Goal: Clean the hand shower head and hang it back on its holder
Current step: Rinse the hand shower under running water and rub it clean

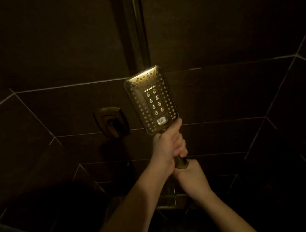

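Note:
A gold rectangular hand shower head (151, 100) is held upright in front of the dark tiled wall, its nozzle face turned toward me. My left hand (169, 145) is wrapped around the upper part of its handle, just under the head. My right hand (190, 174) grips the bottom end of the handle (181, 162). A gold bracket fitting (111, 122) is fixed on the wall, a little to the left of the head. The hose is not clearly visible in the dim light.
A vertical metal riser pipe (139, 27) runs up the wall behind the shower head. Below my hands sits a gold mixer fitting (168, 198). Dark tiles with pale grout lines (67, 85) cover the walls all around.

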The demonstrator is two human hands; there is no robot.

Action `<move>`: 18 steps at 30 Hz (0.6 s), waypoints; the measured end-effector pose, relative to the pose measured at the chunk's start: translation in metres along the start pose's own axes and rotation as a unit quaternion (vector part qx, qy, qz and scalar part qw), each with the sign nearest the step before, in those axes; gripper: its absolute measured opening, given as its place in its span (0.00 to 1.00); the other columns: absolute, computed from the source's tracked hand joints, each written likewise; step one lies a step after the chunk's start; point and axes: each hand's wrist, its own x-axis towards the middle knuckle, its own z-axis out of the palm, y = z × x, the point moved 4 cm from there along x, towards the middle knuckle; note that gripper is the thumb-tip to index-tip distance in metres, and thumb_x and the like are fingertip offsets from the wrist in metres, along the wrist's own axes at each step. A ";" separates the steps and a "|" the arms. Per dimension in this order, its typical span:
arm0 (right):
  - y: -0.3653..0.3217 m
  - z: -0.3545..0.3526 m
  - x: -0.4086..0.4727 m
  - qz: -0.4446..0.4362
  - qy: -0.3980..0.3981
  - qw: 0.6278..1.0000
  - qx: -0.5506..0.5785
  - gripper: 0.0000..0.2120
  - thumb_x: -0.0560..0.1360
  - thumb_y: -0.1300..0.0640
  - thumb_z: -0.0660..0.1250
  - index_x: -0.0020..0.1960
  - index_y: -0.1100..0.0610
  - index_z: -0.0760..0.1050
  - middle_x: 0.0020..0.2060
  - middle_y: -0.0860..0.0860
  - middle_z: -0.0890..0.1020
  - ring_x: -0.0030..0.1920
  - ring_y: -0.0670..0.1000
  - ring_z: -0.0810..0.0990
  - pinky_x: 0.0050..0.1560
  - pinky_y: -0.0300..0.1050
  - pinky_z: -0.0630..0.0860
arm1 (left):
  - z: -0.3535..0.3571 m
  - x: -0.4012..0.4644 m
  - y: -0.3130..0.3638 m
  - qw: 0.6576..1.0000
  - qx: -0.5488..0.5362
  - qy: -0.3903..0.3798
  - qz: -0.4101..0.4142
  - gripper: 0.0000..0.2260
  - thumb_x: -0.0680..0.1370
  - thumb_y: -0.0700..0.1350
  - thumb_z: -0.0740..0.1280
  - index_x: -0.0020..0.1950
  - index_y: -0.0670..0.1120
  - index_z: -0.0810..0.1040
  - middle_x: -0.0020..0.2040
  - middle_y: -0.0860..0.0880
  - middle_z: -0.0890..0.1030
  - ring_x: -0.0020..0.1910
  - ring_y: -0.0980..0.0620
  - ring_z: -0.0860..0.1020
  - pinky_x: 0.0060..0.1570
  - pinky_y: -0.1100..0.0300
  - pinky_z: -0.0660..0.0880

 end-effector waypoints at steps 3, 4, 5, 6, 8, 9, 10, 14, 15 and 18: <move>0.004 -0.001 -0.001 -0.001 0.022 0.998 -0.061 0.12 0.75 0.58 0.67 0.37 0.65 0.78 0.28 0.54 0.80 0.28 0.52 0.76 0.32 0.47 0.71 | -0.004 -0.004 -0.004 0.994 -0.017 0.109 0.000 0.21 0.80 0.52 0.70 0.28 0.50 0.70 0.24 0.52 0.66 0.21 0.55 0.63 0.24 0.60 0.61; 0.004 -0.001 -0.001 -0.014 0.033 0.995 -0.098 0.12 0.76 0.59 0.67 0.35 0.62 0.78 0.28 0.52 0.81 0.27 0.50 0.77 0.30 0.44 0.72 | -0.004 -0.005 -0.006 0.989 -0.015 0.145 0.008 0.19 0.80 0.52 0.70 0.31 0.50 0.72 0.25 0.52 0.67 0.22 0.55 0.65 0.25 0.60 0.63; 0.003 -0.003 -0.001 -0.033 0.048 0.987 -0.147 0.12 0.76 0.59 0.67 0.34 0.58 0.78 0.27 0.50 0.81 0.27 0.47 0.78 0.29 0.39 0.73 | -0.004 -0.007 -0.007 0.985 -0.015 0.170 0.015 0.17 0.80 0.52 0.69 0.34 0.49 0.73 0.25 0.53 0.69 0.22 0.56 0.66 0.26 0.60 0.65; 0.001 -0.005 -0.001 -0.051 0.061 0.977 -0.198 0.12 0.76 0.59 0.67 0.34 0.55 0.77 0.27 0.49 0.81 0.26 0.44 0.79 0.28 0.36 0.73 | -0.004 -0.009 -0.008 0.983 -0.018 0.180 0.017 0.15 0.81 0.51 0.69 0.36 0.48 0.74 0.25 0.53 0.70 0.23 0.56 0.68 0.27 0.60 0.66; -0.004 -0.012 0.001 -0.048 0.065 0.968 -0.236 0.10 0.76 0.59 0.67 0.36 0.54 0.77 0.29 0.49 0.82 0.27 0.44 0.80 0.28 0.34 0.73 | -0.005 -0.009 -0.006 0.987 -0.029 0.159 0.013 0.11 0.80 0.49 0.71 0.40 0.48 0.76 0.27 0.53 0.71 0.26 0.56 0.70 0.32 0.59 0.69; -0.005 -0.015 0.004 -0.028 0.044 0.976 -0.213 0.10 0.76 0.59 0.67 0.36 0.56 0.78 0.30 0.50 0.82 0.27 0.44 0.79 0.29 0.36 0.74 | -0.007 -0.006 -0.005 0.992 -0.031 0.120 0.008 0.10 0.78 0.46 0.72 0.40 0.48 0.76 0.28 0.53 0.72 0.28 0.55 0.71 0.35 0.58 0.70; -0.006 -0.018 0.004 -0.003 0.010 0.985 -0.171 0.09 0.76 0.60 0.67 0.36 0.58 0.77 0.29 0.50 0.81 0.26 0.45 0.78 0.30 0.38 0.74 | -0.007 -0.004 -0.002 0.998 -0.033 0.056 0.001 0.10 0.77 0.44 0.73 0.39 0.48 0.75 0.29 0.52 0.72 0.30 0.54 0.71 0.38 0.58 0.71; -0.015 -0.009 -0.011 0.045 -0.182 0.981 0.048 0.07 0.75 0.63 0.65 0.38 0.57 0.72 0.26 0.50 0.68 0.23 0.47 0.65 0.25 0.40 0.61 | -0.002 -0.001 0.010 0.972 -0.081 -0.221 -0.018 0.07 0.71 0.44 0.75 0.40 0.45 0.78 0.31 0.47 0.75 0.30 0.51 0.75 0.37 0.56 0.74; -0.015 -0.005 -0.016 0.064 -0.232 0.966 0.096 0.10 0.75 0.63 0.65 0.36 0.56 0.70 0.25 0.51 0.66 0.22 0.47 0.63 0.24 0.40 0.56 | 0.002 -0.001 0.011 0.956 -0.091 -0.276 -0.027 0.07 0.71 0.45 0.74 0.41 0.44 0.78 0.31 0.46 0.77 0.30 0.49 0.76 0.36 0.56 0.75; -0.013 0.004 -0.023 0.114 -0.331 0.925 0.144 0.16 0.75 0.62 0.65 0.31 0.52 0.67 0.23 0.48 0.64 0.20 0.44 0.59 0.24 0.40 0.49 | 0.015 -0.007 0.009 0.900 -0.131 -0.412 -0.060 0.12 0.77 0.46 0.68 0.35 0.42 0.77 0.24 0.48 0.74 0.22 0.51 0.74 0.28 0.61 0.70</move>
